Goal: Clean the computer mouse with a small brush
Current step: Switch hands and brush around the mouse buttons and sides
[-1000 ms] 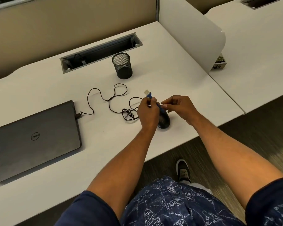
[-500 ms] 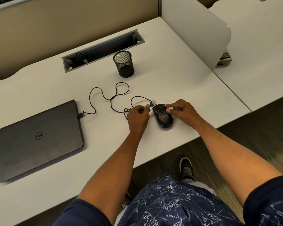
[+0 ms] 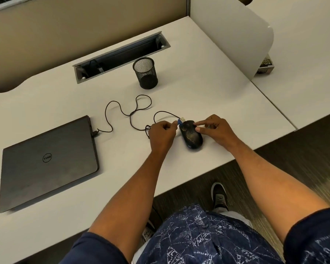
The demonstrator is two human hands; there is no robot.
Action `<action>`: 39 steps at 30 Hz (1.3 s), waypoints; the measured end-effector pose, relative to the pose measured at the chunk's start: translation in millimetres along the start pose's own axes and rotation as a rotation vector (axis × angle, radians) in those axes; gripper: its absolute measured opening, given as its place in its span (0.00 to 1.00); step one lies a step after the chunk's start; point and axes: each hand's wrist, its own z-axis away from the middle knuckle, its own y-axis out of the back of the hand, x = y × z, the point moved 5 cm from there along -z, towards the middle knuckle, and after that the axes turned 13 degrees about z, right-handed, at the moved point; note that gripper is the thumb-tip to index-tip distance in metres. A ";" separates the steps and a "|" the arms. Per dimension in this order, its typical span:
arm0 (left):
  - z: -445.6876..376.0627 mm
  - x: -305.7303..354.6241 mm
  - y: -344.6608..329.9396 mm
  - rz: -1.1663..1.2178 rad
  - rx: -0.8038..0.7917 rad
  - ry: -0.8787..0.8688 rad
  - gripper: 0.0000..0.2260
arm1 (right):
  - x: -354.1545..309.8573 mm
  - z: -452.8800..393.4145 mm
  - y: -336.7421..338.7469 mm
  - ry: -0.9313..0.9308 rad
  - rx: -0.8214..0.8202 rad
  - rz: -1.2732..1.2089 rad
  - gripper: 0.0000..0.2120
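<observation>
A black wired computer mouse (image 3: 191,136) lies on the white desk (image 3: 208,96) near its front edge. Its surface looks smudged with pale marks. My left hand (image 3: 162,133) is closed around a small brush (image 3: 180,121) with a blue handle and pale bristles; the bristles touch the mouse's front left corner. My right hand (image 3: 215,130) rests against the mouse's right side, index finger and thumb on its front part. The mouse's black cable (image 3: 130,111) loops across the desk to the laptop.
A closed dark laptop (image 3: 48,161) lies at the left. A black mesh pen cup (image 3: 145,73) stands behind the cable, in front of a cable slot (image 3: 120,56). A white divider panel (image 3: 234,33) rises at the right, a small box (image 3: 265,66) behind it.
My left hand moved off the top of the mouse to its left side, bringing the brush down to the mouse's front corner. My right hand stays on the mouse.
</observation>
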 end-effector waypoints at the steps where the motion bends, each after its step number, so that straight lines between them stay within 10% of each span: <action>1: -0.9 3.6 -1.8 0.001 -0.025 -0.016 0.16 | -0.5 0.2 0.1 0.001 -0.001 0.005 0.12; 32: -7.2 1.0 5.0 -0.177 0.022 0.002 0.19 | 2.6 -3.0 -1.5 0.013 -0.027 -0.005 0.11; 39: -8.6 0.7 3.6 -0.079 -0.166 0.106 0.12 | 6.2 -5.4 -2.5 0.010 -0.039 0.006 0.11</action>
